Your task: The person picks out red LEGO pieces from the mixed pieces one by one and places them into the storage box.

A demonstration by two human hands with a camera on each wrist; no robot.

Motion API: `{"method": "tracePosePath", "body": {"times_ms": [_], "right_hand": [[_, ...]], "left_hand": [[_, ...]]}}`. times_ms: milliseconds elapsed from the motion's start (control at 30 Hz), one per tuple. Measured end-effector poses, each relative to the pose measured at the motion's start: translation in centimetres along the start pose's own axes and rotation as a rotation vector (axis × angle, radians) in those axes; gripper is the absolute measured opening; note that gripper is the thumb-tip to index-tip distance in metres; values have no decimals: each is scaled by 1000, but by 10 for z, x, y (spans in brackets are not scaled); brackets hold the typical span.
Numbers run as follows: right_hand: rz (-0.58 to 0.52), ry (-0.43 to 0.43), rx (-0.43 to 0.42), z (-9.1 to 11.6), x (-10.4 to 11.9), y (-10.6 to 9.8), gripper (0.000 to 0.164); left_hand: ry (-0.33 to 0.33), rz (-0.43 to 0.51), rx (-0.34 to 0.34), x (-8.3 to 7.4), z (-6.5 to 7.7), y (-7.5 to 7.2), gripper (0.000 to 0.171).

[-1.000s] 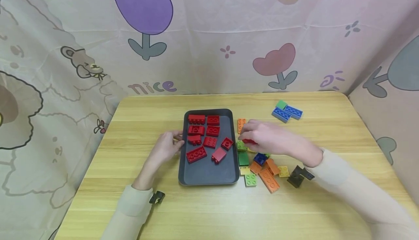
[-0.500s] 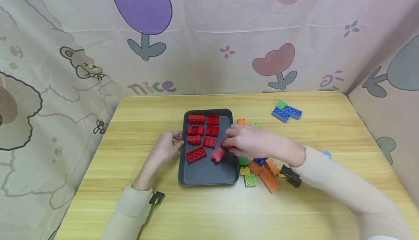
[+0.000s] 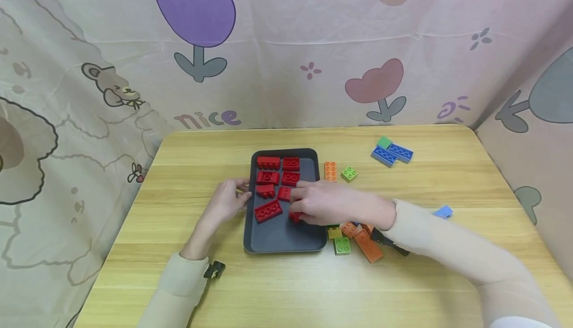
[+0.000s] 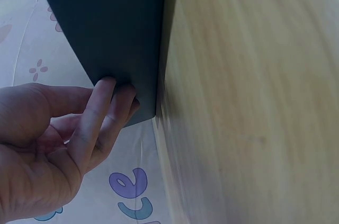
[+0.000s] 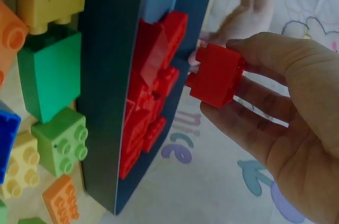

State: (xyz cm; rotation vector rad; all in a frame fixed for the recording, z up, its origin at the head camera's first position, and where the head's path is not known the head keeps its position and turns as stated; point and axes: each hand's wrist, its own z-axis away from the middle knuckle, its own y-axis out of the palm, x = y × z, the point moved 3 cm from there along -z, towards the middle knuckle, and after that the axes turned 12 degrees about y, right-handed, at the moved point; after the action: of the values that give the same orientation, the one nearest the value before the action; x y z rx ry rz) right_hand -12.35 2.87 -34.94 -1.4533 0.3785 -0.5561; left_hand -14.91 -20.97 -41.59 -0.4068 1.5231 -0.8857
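My right hand (image 3: 324,203) reaches over the dark grey tray (image 3: 273,240) in the head view. In the right wrist view its thumb and fingers pinch a small red toy building brick (image 5: 216,75), held above the tray with its studs facing away from the palm. Several red bricks (image 3: 268,211) lie in the tray, mostly in two columns toward its far end; the hand covers some of them. At the tray's left side is my left hand (image 3: 224,201). Its extended fingertips touch the outer wall, as the left wrist view (image 4: 111,28) shows.
Right of the tray lie loose orange (image 3: 368,246), green (image 3: 342,246) and yellow bricks (image 3: 334,233), partly hidden by the right arm. Blue bricks (image 3: 384,156) with a green one (image 3: 384,142) sit far right. A light blue brick (image 3: 443,212) lies beyond the right sleeve.
My right hand has moved left from the loose bricks to over the tray, carrying the red brick. A light green brick beyond it is uncovered. The left hand has stayed at the tray.
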Motion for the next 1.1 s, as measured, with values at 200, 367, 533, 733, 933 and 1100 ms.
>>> {"method": "tracePosePath", "body": {"times_ms": [200,367,533,733,933,1100], "right_hand": [[17,-30,76,-13,9,7,24],[18,-54,72,-21,16,10,25],[44,-103,59,-29,22,13,27],[90,-172,81,-39,34,25,27],[92,-203,117,-45,45,37,26],[69,-196,172,-48,50,43,25]], "left_hand": [[1,-5,-1,-1,-1,-1,42],[-2,-8,2,-1,-1,-2,42],[-5,7,3,-1,-2,-2,42],[-7,16,1,0,-2,-2,41],[-7,10,1,0,-2,-2,40],[3,3,6,1,-1,-1,41]]}}
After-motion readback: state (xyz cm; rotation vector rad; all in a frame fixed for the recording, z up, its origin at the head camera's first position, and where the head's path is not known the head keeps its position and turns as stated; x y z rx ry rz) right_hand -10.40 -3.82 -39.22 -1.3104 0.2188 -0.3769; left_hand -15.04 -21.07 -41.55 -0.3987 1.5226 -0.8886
